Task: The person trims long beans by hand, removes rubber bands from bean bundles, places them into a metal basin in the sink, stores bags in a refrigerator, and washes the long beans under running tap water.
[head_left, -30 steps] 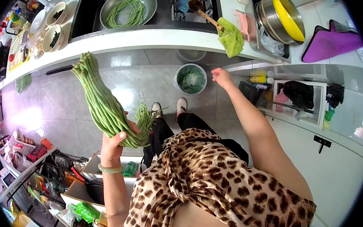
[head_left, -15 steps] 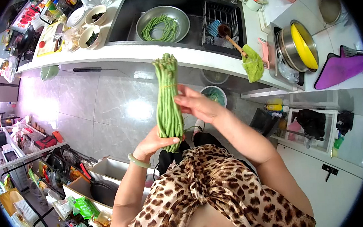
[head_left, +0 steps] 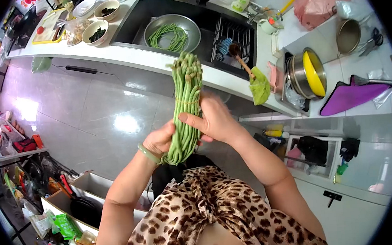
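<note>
A thick bundle of long green beans (head_left: 185,86) stands nearly upright in front of my chest, its top leaning right. A thin yellowish band (head_left: 186,101) circles its upper half. My left hand (head_left: 159,139), with a pale green bangle (head_left: 149,154) at the wrist, grips the lower left side; its fingers pass behind the beans. My right hand (head_left: 216,118) closes on the right side below the band, thumb across the front and most fingers hidden behind. Beyond, a round metal basin (head_left: 191,24) with loose long beans (head_left: 168,37) sits in the dark sink (head_left: 129,33).
A drying rack (head_left: 244,33) with a wooden-handled brush (head_left: 243,63) fills the sink's right side. A green cloth (head_left: 259,86) hangs over the counter edge. Two bowls of dark food (head_left: 96,34) stand left of the sink. Stacked metal pots (head_left: 296,75) are at the right; open drawers (head_left: 90,186) lie lower left.
My right hand has closed around the bundle from the right, and my left hand has moved higher on it. The bundle's top tilts further right. My view has shifted.
</note>
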Tool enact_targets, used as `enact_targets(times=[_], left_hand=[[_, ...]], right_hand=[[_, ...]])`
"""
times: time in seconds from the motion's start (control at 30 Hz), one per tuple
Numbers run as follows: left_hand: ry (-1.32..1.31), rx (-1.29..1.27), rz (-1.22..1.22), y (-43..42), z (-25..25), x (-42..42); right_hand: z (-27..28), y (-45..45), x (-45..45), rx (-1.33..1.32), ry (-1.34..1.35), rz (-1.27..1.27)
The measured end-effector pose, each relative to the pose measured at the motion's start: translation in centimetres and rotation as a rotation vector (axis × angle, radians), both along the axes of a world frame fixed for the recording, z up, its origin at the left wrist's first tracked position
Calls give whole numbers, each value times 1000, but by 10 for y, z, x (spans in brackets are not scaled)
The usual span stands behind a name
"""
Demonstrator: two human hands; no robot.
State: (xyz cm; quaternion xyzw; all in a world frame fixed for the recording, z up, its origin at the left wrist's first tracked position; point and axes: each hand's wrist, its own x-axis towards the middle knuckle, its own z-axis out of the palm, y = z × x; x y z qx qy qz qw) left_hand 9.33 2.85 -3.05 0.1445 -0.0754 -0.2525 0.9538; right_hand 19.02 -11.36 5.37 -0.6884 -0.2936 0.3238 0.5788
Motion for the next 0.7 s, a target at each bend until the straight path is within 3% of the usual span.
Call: enact_targets(times=[0.07, 0.23, 0.3, 0.4, 0.7], left_hand=[[-17, 122, 14, -2, -1, 1], [222, 274, 240, -32, 28, 11], [239, 327, 256, -33, 29, 16], [279, 417, 265, -34, 30, 21], [370, 641, 276, -41, 41, 17]], right_hand=[[8, -10, 13, -367, -839, 8], [21, -32, 23, -616, -509, -108], [27, -40, 30, -323, -838, -182], [39, -30, 30, -265, -1056, -68], [18, -17, 37, -559, -1256, 141]])
